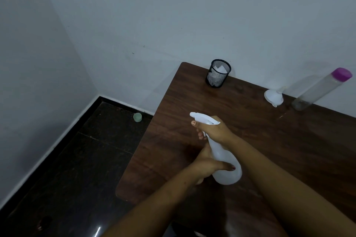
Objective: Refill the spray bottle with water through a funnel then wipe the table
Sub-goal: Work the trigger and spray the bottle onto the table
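A white translucent spray bottle (226, 165) stands near the left side of the dark wooden table (289, 140). My left hand (207, 165) wraps its body from the left. My right hand (213, 129) grips the white trigger head at the top, nozzle pointing left. A white funnel (273, 97) lies on its side at the back of the table by the wall. Beside it on the right stands a tall clear water bottle (319, 89) with a purple cap.
A black mesh cup (218, 73) holding white paper stands at the table's back left corner. A small pale green cup (137, 117) sits on the dark floor by the wall. The table's left edge drops to the floor.
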The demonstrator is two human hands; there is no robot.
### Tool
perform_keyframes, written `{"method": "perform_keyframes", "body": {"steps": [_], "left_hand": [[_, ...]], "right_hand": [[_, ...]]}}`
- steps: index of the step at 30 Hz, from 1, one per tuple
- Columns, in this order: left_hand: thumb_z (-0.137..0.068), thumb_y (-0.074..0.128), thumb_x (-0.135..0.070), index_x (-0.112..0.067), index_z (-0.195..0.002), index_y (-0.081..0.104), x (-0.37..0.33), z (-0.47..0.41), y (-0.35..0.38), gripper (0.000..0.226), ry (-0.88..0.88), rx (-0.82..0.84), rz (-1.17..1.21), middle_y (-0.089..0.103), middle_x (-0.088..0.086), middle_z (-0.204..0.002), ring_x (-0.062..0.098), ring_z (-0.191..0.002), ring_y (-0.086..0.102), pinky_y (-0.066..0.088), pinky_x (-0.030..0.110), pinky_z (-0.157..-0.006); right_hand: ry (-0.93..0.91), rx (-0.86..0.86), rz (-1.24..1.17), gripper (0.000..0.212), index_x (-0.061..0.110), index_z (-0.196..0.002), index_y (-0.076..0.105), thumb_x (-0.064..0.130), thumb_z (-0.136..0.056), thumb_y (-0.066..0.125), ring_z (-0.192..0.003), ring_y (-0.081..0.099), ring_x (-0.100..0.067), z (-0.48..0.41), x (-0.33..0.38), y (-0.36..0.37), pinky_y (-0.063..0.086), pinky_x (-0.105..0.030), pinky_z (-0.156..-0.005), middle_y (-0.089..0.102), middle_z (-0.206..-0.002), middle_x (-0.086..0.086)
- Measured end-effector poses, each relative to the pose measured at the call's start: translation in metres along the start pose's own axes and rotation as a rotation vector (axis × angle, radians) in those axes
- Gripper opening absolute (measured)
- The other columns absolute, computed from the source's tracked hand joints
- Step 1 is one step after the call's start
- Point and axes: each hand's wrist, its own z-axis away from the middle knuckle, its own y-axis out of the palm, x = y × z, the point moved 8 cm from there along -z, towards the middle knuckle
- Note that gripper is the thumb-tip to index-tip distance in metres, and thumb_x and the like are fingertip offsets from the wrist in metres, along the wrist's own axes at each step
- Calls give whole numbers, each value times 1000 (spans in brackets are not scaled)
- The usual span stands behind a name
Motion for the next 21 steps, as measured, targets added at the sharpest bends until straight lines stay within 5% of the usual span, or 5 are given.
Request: {"method": "perform_keyframes", "body": {"steps": [3, 8, 13, 16, 21], "left_hand": [[-64, 84, -17, -37, -124, 44, -2, 1, 0, 75, 8, -5, -15, 57, -9, -125, 10, -120, 49, 45, 34, -101], [-64, 84, -17, -32, -134, 39, -4, 2, 0, 84, 12, 5, -39, 52, -11, -129, 6, -121, 44, 44, 27, -97], [-67, 82, -16, -35, -125, 45, -4, 4, 4, 71, 7, 72, -70, 56, -8, -126, 9, -121, 49, 46, 28, -98], [-69, 81, -21, -31, -127, 49, -8, 4, -3, 67, 3, 147, -97, 59, -10, -127, 7, -120, 52, 46, 26, -98], [-91, 60, -18, -25, -111, 63, -14, 1, -65, 21, -55, -126, 252, 66, -7, -118, 6, -113, 57, 42, 23, -96]], "right_hand": [[6, -63, 26, 31, 7, -92, 70, 37, -86, 68, -58, 63, -11, 2, -2, -3, 49, -25, -60, 66, -67, -4], [-17, 150, 1, 36, 27, -121, 62, 37, -87, 67, -81, 71, -15, 5, 4, 6, 52, -23, -76, 73, -88, -7], [4, -97, 12, 28, 8, -85, 69, 36, -86, 67, -56, 60, -10, 6, -6, -6, 50, -23, -60, 63, -61, -1], [-2, -74, -47, 31, 7, -92, 71, 36, -85, 68, -59, 62, -11, 7, -7, -6, 51, -25, -63, 65, -65, -2], [-82, 92, -44, 37, 44, -123, 57, 35, -88, 64, -83, 64, -10, 11, 5, -6, 49, -23, -82, 66, -85, -12]]}}
